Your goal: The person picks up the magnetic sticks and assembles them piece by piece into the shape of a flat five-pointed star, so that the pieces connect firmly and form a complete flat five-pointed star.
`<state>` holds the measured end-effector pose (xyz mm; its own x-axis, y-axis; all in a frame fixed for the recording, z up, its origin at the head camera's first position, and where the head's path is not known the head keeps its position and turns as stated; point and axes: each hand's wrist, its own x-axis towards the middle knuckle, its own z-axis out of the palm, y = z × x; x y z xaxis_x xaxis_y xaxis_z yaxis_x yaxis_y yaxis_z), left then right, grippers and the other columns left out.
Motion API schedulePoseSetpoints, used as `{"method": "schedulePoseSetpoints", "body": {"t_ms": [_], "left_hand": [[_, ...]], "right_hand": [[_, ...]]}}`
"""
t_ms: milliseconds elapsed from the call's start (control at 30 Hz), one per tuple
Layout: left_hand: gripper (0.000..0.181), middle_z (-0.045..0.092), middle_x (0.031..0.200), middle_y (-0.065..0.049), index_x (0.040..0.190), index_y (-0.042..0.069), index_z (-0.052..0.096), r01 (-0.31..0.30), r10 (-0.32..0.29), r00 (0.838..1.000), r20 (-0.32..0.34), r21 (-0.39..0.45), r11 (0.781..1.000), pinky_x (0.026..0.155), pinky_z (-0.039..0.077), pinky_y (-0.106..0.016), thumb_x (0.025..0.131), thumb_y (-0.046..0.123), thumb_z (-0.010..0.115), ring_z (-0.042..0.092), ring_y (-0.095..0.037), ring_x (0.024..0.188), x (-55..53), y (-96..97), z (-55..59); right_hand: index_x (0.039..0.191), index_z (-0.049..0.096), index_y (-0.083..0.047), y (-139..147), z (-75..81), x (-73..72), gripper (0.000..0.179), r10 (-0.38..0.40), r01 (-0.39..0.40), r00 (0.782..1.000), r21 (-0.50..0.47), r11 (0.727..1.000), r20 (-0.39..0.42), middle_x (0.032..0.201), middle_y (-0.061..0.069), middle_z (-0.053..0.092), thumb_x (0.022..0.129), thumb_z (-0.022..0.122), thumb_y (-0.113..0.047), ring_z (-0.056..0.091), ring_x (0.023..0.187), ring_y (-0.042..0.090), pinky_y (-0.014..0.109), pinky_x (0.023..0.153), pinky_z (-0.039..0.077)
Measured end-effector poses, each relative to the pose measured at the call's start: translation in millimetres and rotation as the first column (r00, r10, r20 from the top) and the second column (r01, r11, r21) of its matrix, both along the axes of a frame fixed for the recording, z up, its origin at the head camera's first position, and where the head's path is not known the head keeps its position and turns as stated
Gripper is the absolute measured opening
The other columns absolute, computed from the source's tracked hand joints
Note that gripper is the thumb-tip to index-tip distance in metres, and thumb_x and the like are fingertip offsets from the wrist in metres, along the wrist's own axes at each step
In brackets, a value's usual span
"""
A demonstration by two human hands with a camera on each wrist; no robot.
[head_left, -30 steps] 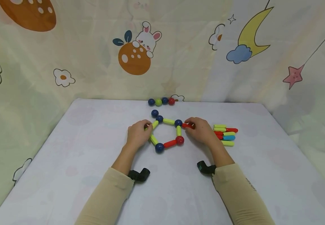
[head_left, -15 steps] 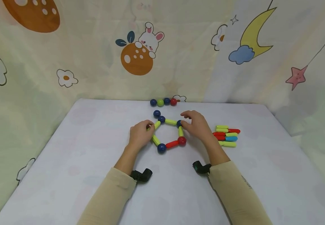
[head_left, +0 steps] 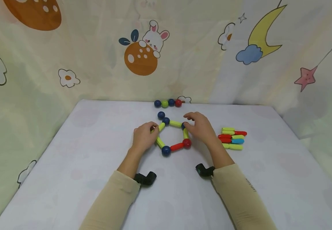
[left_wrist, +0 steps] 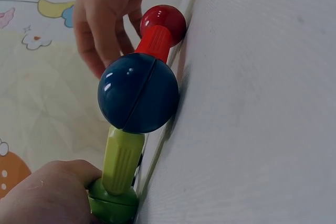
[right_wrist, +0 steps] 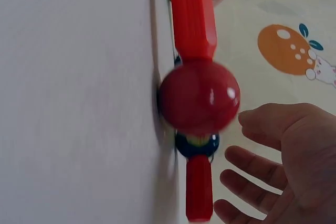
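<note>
A ring of balls and sticks lies on the table. At its left corner my left hand (head_left: 145,136) grips a green ball (left_wrist: 113,203), which the hand hides in the head view. A yellow-green stick (left_wrist: 123,161) joins this ball to a blue ball (left_wrist: 138,93) at the near corner. From there a red stick (head_left: 177,147) runs to a red ball (head_left: 187,143). My right hand (head_left: 201,127), fingers loosely spread, is beside the blue ball (head_left: 183,126) at the far right corner. A second red stick (right_wrist: 198,188) sticks out from that ball, close to the right fingers and free of them.
Another blue ball (head_left: 161,115) touches the ring's far left ball (head_left: 166,121). A row of blue, green and red balls (head_left: 165,103) sits at the table's back edge. To the right lie several loose sticks (head_left: 232,138). A printed cloth (head_left: 96,57) hangs behind.
My right hand has let go of the red stick at the blue ball, its fingers spreading and shifting slightly left and back. The left hand keeps its hold at the ring's left corner.
</note>
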<state>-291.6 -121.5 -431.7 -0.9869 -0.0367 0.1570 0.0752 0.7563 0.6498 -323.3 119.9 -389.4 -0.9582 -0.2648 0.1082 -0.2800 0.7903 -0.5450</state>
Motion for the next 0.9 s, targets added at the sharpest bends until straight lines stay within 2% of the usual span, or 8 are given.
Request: {"method": "schedulePoseSetpoints", "body": {"t_ms": [133, 300, 433, 600, 700, 900], "left_hand": [[0.030, 0.075, 0.107, -0.006, 0.118, 0.014, 0.075, -0.016, 0.016, 1.000, -0.001, 0.006, 1.000, 0.096, 0.042, -0.046, 0.102, 0.030, 0.056, 0.067, -0.026, 0.097, 0.3, -1.3, 2.2], [0.031, 0.075, 0.110, -0.006, 0.119, 0.014, 0.075, -0.016, 0.016, 1.000, 0.020, 0.001, 1.000, 0.097, 0.041, -0.046, 0.102, 0.031, 0.056, 0.067, -0.026, 0.100, 0.3, -2.1, 1.9], [0.031, 0.075, 0.109, -0.006, 0.119, 0.014, 0.075, -0.014, 0.014, 1.000, 0.016, 0.000, 1.000, 0.096, 0.042, -0.046, 0.102, 0.031, 0.056, 0.068, -0.026, 0.099, 0.4, -2.0, 1.5], [0.031, 0.075, 0.108, -0.006, 0.118, 0.014, 0.075, -0.010, 0.010, 1.000, 0.014, 0.001, 1.000, 0.096, 0.042, -0.046, 0.102, 0.031, 0.055, 0.068, -0.026, 0.098, -1.1, -1.8, 0.3], [0.031, 0.076, 0.109, -0.005, 0.118, 0.014, 0.075, -0.002, 0.002, 1.000, 0.015, 0.003, 1.000, 0.097, 0.042, -0.047, 0.102, 0.031, 0.054, 0.068, -0.025, 0.098, -2.1, -0.7, -0.5], [0.032, 0.076, 0.108, -0.005, 0.118, 0.014, 0.075, -0.001, 0.001, 1.000, 0.010, 0.005, 1.000, 0.097, 0.042, -0.047, 0.101, 0.031, 0.055, 0.067, -0.025, 0.097, -2.4, 0.4, -0.9]], "right_hand": [[0.138, 0.063, -0.010, 21, 1.7, -0.6, 0.040, -0.035, 0.035, 0.999, 0.019, 0.999, -0.012, 0.133, 0.016, 0.062, 0.101, 0.062, -0.023, 0.056, 0.125, 0.037, 0.055, 0.106, 0.049], [0.139, 0.061, -0.009, 57, 0.9, -3.4, 0.041, -0.141, 0.140, 0.990, 0.099, 0.985, -0.003, 0.135, 0.021, 0.060, 0.101, 0.061, -0.023, 0.054, 0.125, 0.041, 0.059, 0.106, 0.049], [0.138, 0.060, -0.005, 81, 0.8, -2.6, 0.041, -0.232, 0.222, 0.972, 0.184, 0.957, 0.030, 0.136, 0.027, 0.059, 0.101, 0.056, -0.022, 0.054, 0.121, 0.047, 0.063, 0.099, 0.050], [0.132, 0.062, -0.002, 95, -0.4, 0.6, 0.043, -0.333, 0.304, 0.940, 0.273, 0.913, 0.067, 0.132, 0.030, 0.061, 0.096, 0.051, -0.022, 0.054, 0.114, 0.051, 0.067, 0.092, 0.047], [0.130, 0.063, -0.001, 97, -2.6, 1.9, 0.042, -0.360, 0.329, 0.930, 0.278, 0.902, 0.067, 0.129, 0.030, 0.062, 0.094, 0.052, -0.020, 0.053, 0.113, 0.051, 0.066, 0.092, 0.046], [0.127, 0.065, 0.000, 97, -9.6, -0.3, 0.036, -0.335, 0.318, 0.942, 0.260, 0.912, 0.022, 0.126, 0.030, 0.065, 0.095, 0.055, -0.013, 0.056, 0.111, 0.050, 0.062, 0.092, 0.049]]}}
